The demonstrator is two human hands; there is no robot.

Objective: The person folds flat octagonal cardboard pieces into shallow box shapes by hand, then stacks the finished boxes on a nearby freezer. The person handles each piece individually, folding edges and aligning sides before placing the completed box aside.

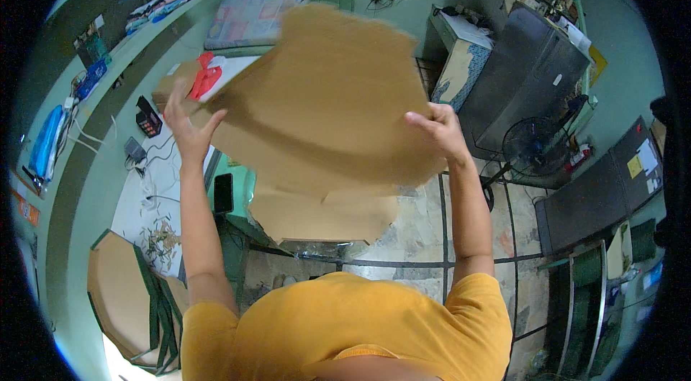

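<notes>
A large brown cardboard sheet (331,86) with ragged edges is raised in front of me, slightly blurred. My right hand (443,133) grips its right edge, thumb on the near face. At the sheet's left corner is my left hand (191,125), its thumb and fingers spread wide; whether it touches the cardboard I cannot make out. Below the raised sheet, another cardboard piece (324,215) lies over a green plastic surface (241,183), partly hidden. Clear plastic (324,248) shows along its near edge.
On the left, a white table (133,197) carries cords, a dark phone-like device (149,120) and scattered small scraps (162,241). A black phone (224,192) lies near my left forearm. Green-edged cardboard panels (119,291) stand lower left. A fan (536,147) and dark refrigerator (525,79) stand right.
</notes>
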